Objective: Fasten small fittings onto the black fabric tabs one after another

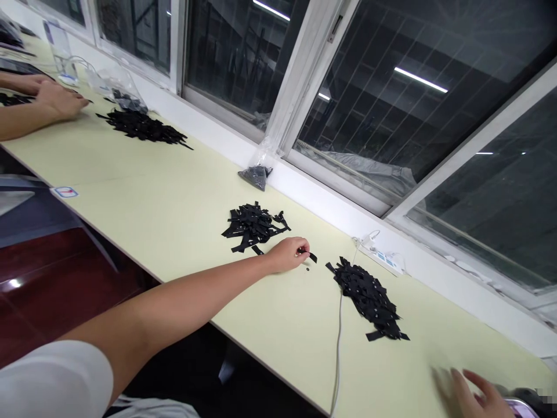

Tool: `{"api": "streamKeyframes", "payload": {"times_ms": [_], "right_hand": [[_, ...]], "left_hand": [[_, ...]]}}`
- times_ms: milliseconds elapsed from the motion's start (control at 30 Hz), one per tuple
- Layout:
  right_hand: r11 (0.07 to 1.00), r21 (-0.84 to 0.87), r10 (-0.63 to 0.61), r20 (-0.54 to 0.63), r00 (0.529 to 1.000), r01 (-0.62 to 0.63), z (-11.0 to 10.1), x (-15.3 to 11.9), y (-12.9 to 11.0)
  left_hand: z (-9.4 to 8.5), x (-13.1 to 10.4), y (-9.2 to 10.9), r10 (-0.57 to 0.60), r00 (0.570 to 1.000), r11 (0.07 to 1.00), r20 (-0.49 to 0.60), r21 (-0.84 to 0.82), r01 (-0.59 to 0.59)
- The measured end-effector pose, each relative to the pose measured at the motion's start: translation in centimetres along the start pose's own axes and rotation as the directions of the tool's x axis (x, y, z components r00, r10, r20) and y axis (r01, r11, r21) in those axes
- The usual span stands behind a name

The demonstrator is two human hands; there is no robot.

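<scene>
My left hand rests on the pale table, its fingers pinched on a short black strip. A tiny dark round piece lies just below those fingertips. Beside the hand, up and to the left, is a loose pile of black strips. A second, larger pile of black strips spreads to the right of the hand. My right hand shows at the bottom right corner, partly cut off, fingers apart and curved, near a phone-like object; its palm is hidden.
A clear bag of dark pieces leans by the window wall. A white cable crosses the table from a power strip. At the far left, another person's hands work near a further black pile.
</scene>
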State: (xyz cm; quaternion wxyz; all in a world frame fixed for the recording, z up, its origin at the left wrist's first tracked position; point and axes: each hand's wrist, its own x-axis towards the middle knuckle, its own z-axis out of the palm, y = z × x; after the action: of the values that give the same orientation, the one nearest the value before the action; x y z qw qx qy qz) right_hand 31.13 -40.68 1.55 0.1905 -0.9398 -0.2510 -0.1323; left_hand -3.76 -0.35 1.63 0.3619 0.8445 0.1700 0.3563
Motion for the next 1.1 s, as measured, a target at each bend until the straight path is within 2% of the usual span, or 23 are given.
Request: {"api": "streamKeyframes", "payload": {"times_ms": [33,67,200,267,367,433,467,500,600,667,733,900,1100], "right_hand": [[0.996,0.056,0.072,0.019,0.997,-0.073,0.0,0.3,-1.9],[0.991,0.105,0.076,0.048,0.996,-0.081,0.0,0.6,-4.1],[0.954,0.279,-0.101,-0.040,0.994,0.108,-0.5,1.4,-15.0],[0.897,0.375,-0.245,-0.023,0.969,0.236,0.2,1.4,-20.5],[0.784,0.461,-0.490,0.048,0.870,0.416,3.0,0.5,-27.2],[0.760,0.435,-0.527,-0.026,0.850,0.484,5.6,-0.5,-30.0],[0.742,0.404,-0.565,-0.052,0.823,0.535,6.9,-1.0,-30.8],[0.697,0.389,-0.640,-0.040,0.767,0.602,8.1,-1.4,-31.3],[0.607,0.392,-0.758,0.021,0.652,0.692,10.3,-2.3,-30.9],[0.588,0.404,-0.786,0.081,0.613,0.701,10.7,-2.4,-30.2],[0.592,0.407,-0.789,0.121,0.602,0.695,10.8,-2.3,-29.7],[0.620,0.399,-0.763,0.110,0.637,0.675,10.9,-2.2,-29.9],[0.632,0.419,-0.751,0.122,0.649,0.652,11.0,-2.2,-29.6]], "left_hand": [[0.0,0.0,0.0,-0.004,1.000,1.000,0.002,0.000,0.004],[0.0,0.0,0.0,-0.007,1.000,1.000,0.004,-0.003,0.007],[0.0,0.1,0.0,0.010,1.000,1.000,-0.004,-0.026,-0.010],[-0.1,0.2,-0.1,0.024,0.999,0.999,-0.028,-0.034,-0.025],[-0.2,0.6,-0.3,0.023,0.995,0.999,-0.099,-0.034,-0.026],[-0.4,0.8,-0.5,0.020,0.988,0.999,-0.154,-0.036,-0.026],[-0.4,0.9,-0.6,0.022,0.984,0.999,-0.176,-0.038,-0.029],[-0.4,1.0,-0.7,0.024,0.981,0.999,-0.192,-0.042,-0.033],[-0.2,1.1,-0.8,0.030,0.981,0.998,-0.193,-0.045,-0.039],[-0.1,1.0,-0.8,0.032,0.986,0.998,-0.165,-0.042,-0.039],[0.0,1.0,-0.7,0.032,0.990,0.999,-0.137,-0.038,-0.037],[-0.2,0.9,-0.6,0.011,0.993,0.999,-0.117,-0.030,-0.015],[-0.1,1.1,-0.9,0.014,0.992,0.999,-0.123,-0.029,-0.018]]}}
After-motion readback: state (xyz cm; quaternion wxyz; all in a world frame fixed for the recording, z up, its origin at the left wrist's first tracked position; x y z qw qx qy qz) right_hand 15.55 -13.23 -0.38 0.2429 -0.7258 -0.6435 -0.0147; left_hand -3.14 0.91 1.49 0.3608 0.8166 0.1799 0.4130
